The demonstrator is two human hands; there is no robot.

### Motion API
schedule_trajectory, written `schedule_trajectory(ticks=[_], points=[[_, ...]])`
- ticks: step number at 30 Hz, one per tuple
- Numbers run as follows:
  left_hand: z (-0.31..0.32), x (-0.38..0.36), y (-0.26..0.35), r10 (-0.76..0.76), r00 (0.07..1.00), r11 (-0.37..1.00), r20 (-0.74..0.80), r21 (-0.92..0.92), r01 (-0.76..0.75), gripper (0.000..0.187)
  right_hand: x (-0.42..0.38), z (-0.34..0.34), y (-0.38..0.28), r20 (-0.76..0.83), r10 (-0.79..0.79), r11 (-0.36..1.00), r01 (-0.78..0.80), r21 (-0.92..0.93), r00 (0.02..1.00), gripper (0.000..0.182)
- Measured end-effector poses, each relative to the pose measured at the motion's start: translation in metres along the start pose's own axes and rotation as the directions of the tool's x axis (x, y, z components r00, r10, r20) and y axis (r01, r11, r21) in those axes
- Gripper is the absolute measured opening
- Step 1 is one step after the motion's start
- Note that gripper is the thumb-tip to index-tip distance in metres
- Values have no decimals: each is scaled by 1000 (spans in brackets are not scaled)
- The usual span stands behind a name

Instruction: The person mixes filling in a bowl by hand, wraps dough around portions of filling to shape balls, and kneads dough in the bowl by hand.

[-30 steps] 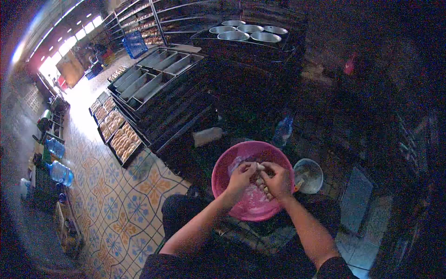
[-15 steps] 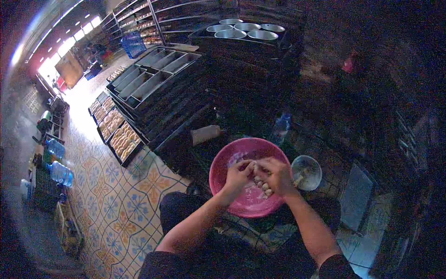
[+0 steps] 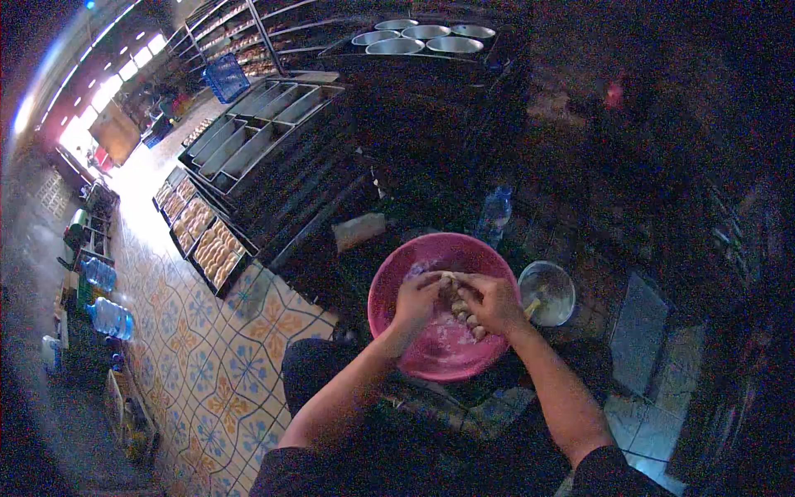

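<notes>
A pink basin (image 3: 443, 364) sits in front of me between my knees, with white floury smears inside. My left hand (image 3: 416, 302) and my right hand (image 3: 494, 306) meet over it, fingertips closed on a small pale piece of dough (image 3: 448, 279). Much of that piece is hidden by the fingers. Below it, several small roundish dough lumps (image 3: 462, 313) run in a line toward the right side of the basin, beside my right hand.
Right of the basin stands a pale bowl (image 3: 556, 319) with a yellowish utensil in it. Behind are a clear plastic bottle (image 3: 496, 214) and stacked metal baking pans (image 3: 248, 153). Trays of shaped dough (image 3: 217, 253) lie at left on the patterned tile floor (image 3: 224, 364). Round tins (image 3: 396, 47) stand farther back.
The view has shifted slightly. Both hands stay together over the basin; my right hand's fingers, blurred before, now rest more clearly against the dough piece.
</notes>
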State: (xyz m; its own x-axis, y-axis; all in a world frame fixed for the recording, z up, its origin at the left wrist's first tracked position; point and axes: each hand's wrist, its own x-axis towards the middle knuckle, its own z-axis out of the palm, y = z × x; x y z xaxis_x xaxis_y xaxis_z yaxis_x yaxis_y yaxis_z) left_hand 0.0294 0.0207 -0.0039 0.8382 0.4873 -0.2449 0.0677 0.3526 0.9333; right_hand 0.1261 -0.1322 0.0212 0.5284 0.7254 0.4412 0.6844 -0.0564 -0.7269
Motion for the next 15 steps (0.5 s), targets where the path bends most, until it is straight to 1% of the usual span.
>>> schedule_trajectory(ticks=[1, 2, 3, 4, 5, 6, 7, 8, 9, 10, 11, 12, 13, 14, 15], points=[[-2, 0, 1, -4, 997, 990, 75, 142, -6, 27, 1, -7, -7, 56, 137, 990, -136, -24, 989, 29], [-1, 0, 2, -18, 988, 960, 152, 280, -26, 28, 2, -14, -13, 105, 271, 962, -266, -57, 957, 33], [0, 0, -1, -22, 988, 960, 156, 279, -22, 28, 5, -19, -18, 103, 276, 961, -271, -58, 956, 33], [2, 0, -5, 116, 974, 920, 193, 349, -179, 28, 8, -24, -22, 18, 237, 970, -235, -59, 971, 33], [4, -1, -8, 248, 939, 852, 238, 408, -328, 28, 9, -27, -24, -64, 195, 978, -199, -63, 979, 33], [7, -5, -1, 244, 940, 854, 239, 405, -325, 28, 9, -25, -15, -72, 110, 992, -114, -58, 991, 33], [10, -13, 12, 258, 928, 811, 268, 462, -359, 31, 9, -25, -12, -70, 115, 991, -120, -61, 991, 33], [12, -18, 22, 270, 915, 762, 299, 515, -392, 34, 10, -27, -10, -21, 57, 993, -59, -101, 998, 32], [12, -16, 19, 263, 916, 765, 303, 513, -389, 34, 9, -29, -10, 29, 3, 990, 1, -138, 1000, 30], [12, -13, 14, 99, 953, 968, 288, 192, -159, 38, 8, -29, -12, 34, 25, 989, -19, -145, 999, 28], [10, -8, 10, -69, 942, 981, 329, -149, 123, 43, 7, -29, -12, 28, 35, 989, -31, -146, 999, 28], [9, -3, 13, -86, 936, 957, 342, -232, 173, 47, 6, -30, -9, 45, -13, 973, 23, -228, 999, 30], [7, -4, 13, -95, 933, 957, 347, -227, 182, 47, 6, -30, -6, 66, -61, 949, 79, -306, 996, 32], [5, -6, 14, -59, 952, 998, 301, -4, 63, 46, 5, -27, -1, 75, -120, 932, 138, -335, 990, 35], [6, -9, 18, -9, 964, 973, 264, 223, -52, 44, 5, -27, -4, 71, -117, 932, 134, -335, 991, 35]])
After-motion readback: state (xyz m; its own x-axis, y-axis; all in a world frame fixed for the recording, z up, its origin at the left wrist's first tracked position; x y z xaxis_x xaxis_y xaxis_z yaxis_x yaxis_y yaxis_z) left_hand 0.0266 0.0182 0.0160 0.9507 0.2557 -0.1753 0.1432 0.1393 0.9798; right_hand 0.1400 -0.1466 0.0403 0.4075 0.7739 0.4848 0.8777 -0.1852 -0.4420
